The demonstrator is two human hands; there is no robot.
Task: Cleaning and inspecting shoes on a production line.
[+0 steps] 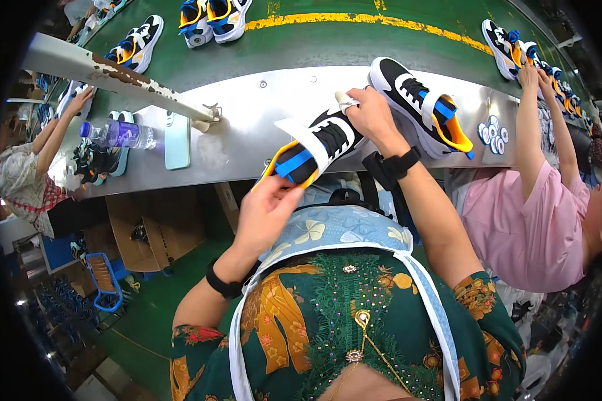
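Observation:
A black-and-white sneaker (333,137) with yellow lining and a blue tab tilts over the bench's near edge. At its heel, my left hand (269,208) is closed on the collar. My right hand (373,117) is closed at the toe end, which it partly hides. Something small and white (346,101) shows at its fingertips; I cannot make out what. The sneaker's white strap (304,142) stands loose across the laces. Right of my right hand lies a matching sneaker (418,100), toe pointing away, its strap also raised.
The metal bench (244,127) runs beside a green conveyor belt (314,43) carrying more sneakers (214,20). A rusty white post (124,77) slants over the left side, near a bottle (124,135) and a phone (177,142). Round discs (493,135) lie near a co-worker in pink (515,227).

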